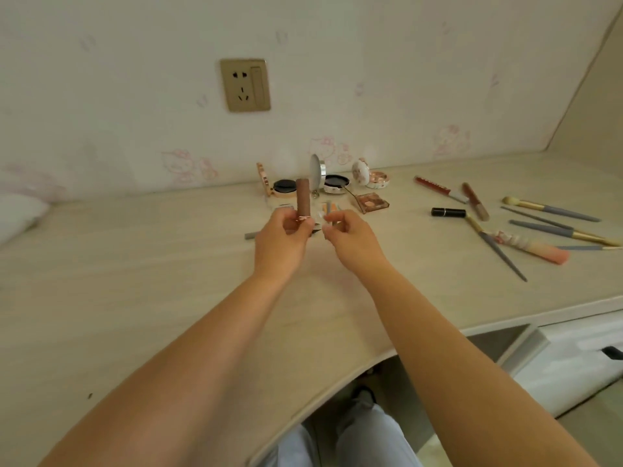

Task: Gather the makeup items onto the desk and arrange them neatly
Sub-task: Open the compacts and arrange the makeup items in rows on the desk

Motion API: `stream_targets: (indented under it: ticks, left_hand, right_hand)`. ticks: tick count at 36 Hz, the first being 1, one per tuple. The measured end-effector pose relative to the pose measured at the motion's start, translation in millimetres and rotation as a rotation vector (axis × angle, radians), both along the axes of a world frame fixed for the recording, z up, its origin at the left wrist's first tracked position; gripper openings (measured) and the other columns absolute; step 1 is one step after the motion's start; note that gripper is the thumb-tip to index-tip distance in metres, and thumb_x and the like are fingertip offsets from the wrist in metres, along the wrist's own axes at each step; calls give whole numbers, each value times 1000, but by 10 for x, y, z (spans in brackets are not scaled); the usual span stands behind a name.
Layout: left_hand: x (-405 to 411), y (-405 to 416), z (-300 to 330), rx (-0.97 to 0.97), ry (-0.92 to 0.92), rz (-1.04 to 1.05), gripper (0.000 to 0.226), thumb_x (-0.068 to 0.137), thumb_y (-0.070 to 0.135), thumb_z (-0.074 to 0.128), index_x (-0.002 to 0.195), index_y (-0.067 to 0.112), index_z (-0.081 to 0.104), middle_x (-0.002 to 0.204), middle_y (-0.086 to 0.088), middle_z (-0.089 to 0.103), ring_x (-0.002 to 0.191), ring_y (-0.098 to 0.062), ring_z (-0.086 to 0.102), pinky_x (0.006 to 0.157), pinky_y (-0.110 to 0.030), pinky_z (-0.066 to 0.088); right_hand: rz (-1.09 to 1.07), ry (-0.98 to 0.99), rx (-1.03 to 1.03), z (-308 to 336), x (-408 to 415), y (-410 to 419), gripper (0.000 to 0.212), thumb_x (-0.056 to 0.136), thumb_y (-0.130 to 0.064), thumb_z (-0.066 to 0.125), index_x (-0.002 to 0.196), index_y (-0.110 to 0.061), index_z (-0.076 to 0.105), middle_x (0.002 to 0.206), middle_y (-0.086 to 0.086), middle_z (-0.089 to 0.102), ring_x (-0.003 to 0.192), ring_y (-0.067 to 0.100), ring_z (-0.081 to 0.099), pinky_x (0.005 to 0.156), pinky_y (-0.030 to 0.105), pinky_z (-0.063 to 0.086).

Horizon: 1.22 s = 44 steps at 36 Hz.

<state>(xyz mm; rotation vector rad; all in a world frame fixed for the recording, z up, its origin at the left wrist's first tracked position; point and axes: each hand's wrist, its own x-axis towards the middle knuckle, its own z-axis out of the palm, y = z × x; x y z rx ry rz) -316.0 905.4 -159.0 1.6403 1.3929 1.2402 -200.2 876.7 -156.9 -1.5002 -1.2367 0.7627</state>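
Note:
My left hand (282, 235) holds a brown lipstick tube (302, 197) upright above the pale wooden desk (135, 264). My right hand (347, 232) is beside it, fingers pinched on a small clear item (321, 217) that I cannot identify. Behind the hands stand three open compacts (283, 187) (332, 183) (372, 176) near the wall. A small eyeshadow palette (371, 203) lies in front of them. To the right lie two lip gloss tubes (438, 189) (475, 201), a black lipstick (448, 212) and several makeup brushes (553, 214).
A wall socket (245, 85) sits above the desk on the patterned wall. A white cushion (17, 214) lies at the far left. A small grey stick (251, 235) rests left of my hands. White drawers (573, 358) stand under the desk at right.

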Motion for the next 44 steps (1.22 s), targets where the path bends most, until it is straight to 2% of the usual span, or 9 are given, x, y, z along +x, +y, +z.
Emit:
stream_targets:
  ticks: [2,6,11,14,20,27,32,37,44]
  left_hand:
    - [-156,-20,-72,95,132,-19,15,85,29,64,98,23,58,90,9,64,83,-8,61,66,-14,41]
    - [-291,-75,-259,152,301,-93,24,84,24,66,106,18,62,102,-1,62,86,-12,60,74,-21,45]
    - [-319,-61,-298,197,261,-139,26,81,18,69,106,18,63,103,-3,63,89,-13,60,74,-16,41]
    - [-311,-68,-279,221,253,-134,29,78,21,72,106,16,64,101,-2,66,89,-14,61,78,-20,44]
    - [-305,-123,-271,222,238,-123,31,76,31,74,103,18,68,96,2,68,85,-12,62,78,-26,48]
    - [-235,-174,-244,219,276,-131,27,79,34,71,102,19,69,92,1,69,82,-15,62,78,-32,50]
    - [-254,-194,-248,200,255,-135,25,78,32,72,99,18,70,87,2,70,79,-11,62,75,-26,49]
    - [-254,-177,-233,151,223,-143,22,78,30,72,97,19,71,75,16,62,67,7,55,65,-2,39]
    - [-253,-163,-238,77,168,-181,16,79,29,71,93,22,71,69,22,60,66,10,55,64,-3,40]
  right_hand:
    - [-10,109,-18,3,-83,17,17,94,-33,49,101,-20,56,88,-7,60,81,10,55,68,21,40]
    - [-19,89,38,-132,-218,-1,22,96,-35,45,90,-21,60,75,-7,57,70,2,51,68,21,40]
    - [-14,81,98,-218,-188,-13,24,96,-29,47,74,-24,56,67,-9,55,62,0,49,62,17,38]
    - [19,117,118,-219,-168,-19,22,94,-27,50,76,-20,59,64,-13,58,59,-5,50,60,11,39]
    - [14,146,131,-265,-165,10,29,95,-26,48,70,-18,59,61,-8,51,58,3,45,62,18,37]
    - [0,184,128,-296,-155,18,32,98,-24,41,73,-14,57,50,-22,55,52,-8,46,59,10,36]
    - [11,182,121,-307,-158,16,34,98,-24,42,67,-17,56,54,-19,58,58,-3,48,69,22,36]
    - [-6,197,120,-295,-178,14,35,97,-24,42,66,-18,56,70,-8,62,70,5,51,77,26,40]
    - [-18,205,108,-292,-176,22,35,97,-25,43,65,-20,57,75,-3,64,76,9,52,83,30,41]
